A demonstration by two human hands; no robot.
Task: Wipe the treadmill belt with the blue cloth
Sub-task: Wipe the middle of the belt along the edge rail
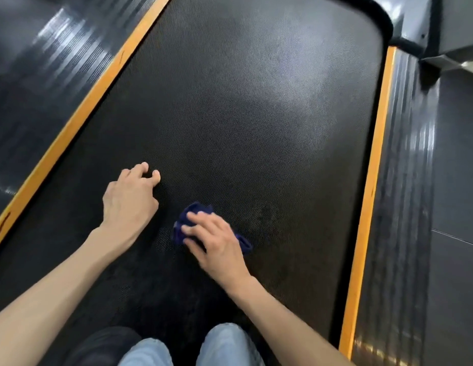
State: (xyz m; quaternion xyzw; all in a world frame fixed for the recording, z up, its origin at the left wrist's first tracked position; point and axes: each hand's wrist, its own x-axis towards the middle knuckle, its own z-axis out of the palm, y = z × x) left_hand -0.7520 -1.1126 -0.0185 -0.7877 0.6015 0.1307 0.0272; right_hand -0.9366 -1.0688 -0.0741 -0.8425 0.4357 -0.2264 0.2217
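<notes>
The black textured treadmill belt (243,107) fills the middle of the view. A dark blue cloth (182,223) lies crumpled on the belt under my right hand (214,241), whose fingers press down on it and grip it. My left hand (130,196) rests on the belt to the left of the cloth, fingertips bent down onto the surface, holding nothing. Most of the cloth is hidden beneath my right palm.
Orange strips run along the belt's left edge (79,120) and right edge (370,180). Ribbed black side rails (399,196) lie outside them. The motor housing (388,17) curves across the far end. My knees in light jeans (225,344) are at the bottom.
</notes>
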